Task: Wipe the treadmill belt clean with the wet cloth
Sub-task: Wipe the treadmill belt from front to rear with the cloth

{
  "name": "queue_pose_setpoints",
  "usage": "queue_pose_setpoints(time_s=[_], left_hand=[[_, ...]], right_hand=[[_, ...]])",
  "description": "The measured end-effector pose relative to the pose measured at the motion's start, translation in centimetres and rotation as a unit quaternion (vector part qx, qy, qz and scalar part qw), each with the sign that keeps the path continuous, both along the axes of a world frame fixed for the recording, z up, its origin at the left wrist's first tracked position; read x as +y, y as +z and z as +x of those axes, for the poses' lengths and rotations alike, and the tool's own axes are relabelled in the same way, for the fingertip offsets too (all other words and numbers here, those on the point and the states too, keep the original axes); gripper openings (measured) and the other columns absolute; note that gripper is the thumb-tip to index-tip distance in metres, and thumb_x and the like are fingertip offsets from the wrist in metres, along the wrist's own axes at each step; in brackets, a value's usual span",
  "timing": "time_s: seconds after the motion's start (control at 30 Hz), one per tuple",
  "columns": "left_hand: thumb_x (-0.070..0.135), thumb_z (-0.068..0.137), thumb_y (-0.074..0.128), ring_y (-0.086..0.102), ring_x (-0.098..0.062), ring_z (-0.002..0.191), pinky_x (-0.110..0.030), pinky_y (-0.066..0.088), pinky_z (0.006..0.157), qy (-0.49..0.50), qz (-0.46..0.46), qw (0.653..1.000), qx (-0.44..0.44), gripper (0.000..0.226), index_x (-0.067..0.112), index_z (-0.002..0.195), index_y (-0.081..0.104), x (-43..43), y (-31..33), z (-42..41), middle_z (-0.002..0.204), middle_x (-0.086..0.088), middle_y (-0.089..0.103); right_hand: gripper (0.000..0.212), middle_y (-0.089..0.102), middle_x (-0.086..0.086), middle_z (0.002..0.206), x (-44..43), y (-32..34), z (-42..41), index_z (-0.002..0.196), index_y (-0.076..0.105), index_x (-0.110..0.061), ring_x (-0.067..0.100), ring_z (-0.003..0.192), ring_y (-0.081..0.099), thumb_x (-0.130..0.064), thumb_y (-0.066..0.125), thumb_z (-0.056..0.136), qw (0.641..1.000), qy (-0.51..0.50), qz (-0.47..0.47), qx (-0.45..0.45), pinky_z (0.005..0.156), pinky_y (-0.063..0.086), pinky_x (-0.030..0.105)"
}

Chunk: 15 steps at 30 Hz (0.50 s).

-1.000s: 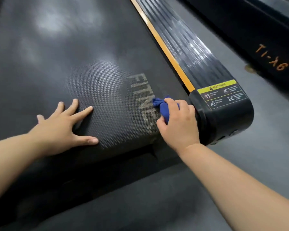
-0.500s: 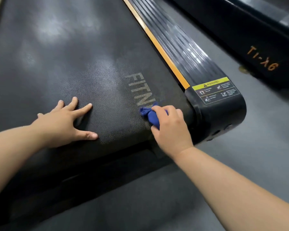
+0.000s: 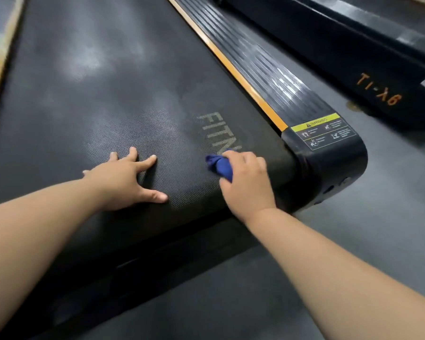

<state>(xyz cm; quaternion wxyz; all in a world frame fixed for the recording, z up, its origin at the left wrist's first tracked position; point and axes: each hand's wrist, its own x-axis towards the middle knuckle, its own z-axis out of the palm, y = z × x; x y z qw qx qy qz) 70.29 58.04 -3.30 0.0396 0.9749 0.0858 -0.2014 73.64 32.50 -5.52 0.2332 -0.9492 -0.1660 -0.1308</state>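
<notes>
Left hand (image 3: 123, 179) lies flat on the treadmill belt (image 3: 108, 82), fingers spread wide toward 12 o'clock, holding nothing. At its 3 o'clock, near the belt's rear edge, the right hand (image 3: 248, 185) grips the bunched blue cloth (image 3: 220, 165), pressed onto the printed lettering. Judgement: cloth light, soft, limp; best held wadded in the fist, as here. Belt is textured, so expect drag. Warning label (image 3: 326, 130) sits at 2 o'clock of the cloth.

"FITN" on belt (image 3: 123, 99); sticker (image 3: 325, 133), seemingly "WARNING"
</notes>
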Motion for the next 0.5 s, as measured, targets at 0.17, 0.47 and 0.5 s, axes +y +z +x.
queue_pose_setpoints(time_s=[0.17,0.47,0.5], left_hand=[[0.103,0.035,0.031,0.004,-0.029,0.147,-0.059,0.027,0.109,-0.037,-0.004,0.999,0.008,0.12,0.057,0.143,0.006,0.2,1.2,-1.0,0.16,0.011,-0.002],[0.096,0.047,0.029,0.01,-0.03,0.146,-0.066,0.022,0.107,0.048,0.069,0.995,0.054,0.1,0.066,0.136,-0.008,8.3,1.9,-8.6,0.158,0.019,-0.005],[0.095,0.047,0.03,0.006,-0.03,0.146,-0.062,0.021,0.109,0.048,0.038,0.997,0.051,0.101,0.065,0.136,-0.008,8.7,1.7,-8.9,0.157,0.02,-0.01]], right_hand=[[0.043,0.054,0.015,0.114,-0.1,1.0,1.1,0.121,0.058,-0.017,0.038,0.103,0.047,-0.02,0.059,0.078,0.995,0.066,-0.072,0.004,0.093,0.038,0.041],[0.039,0.052,0.01,0.117,6.9,1.4,-2.4,0.123,0.056,-0.025,0.032,0.105,0.048,-0.023,0.057,0.084,0.996,0.025,0.004,0.091,0.095,0.037,0.035],[0.04,0.052,0.01,0.117,8.3,1.3,-3.6,0.123,0.057,-0.024,0.032,0.105,0.048,-0.022,0.058,0.083,0.994,0.063,0.003,0.092,0.096,0.036,0.034]])
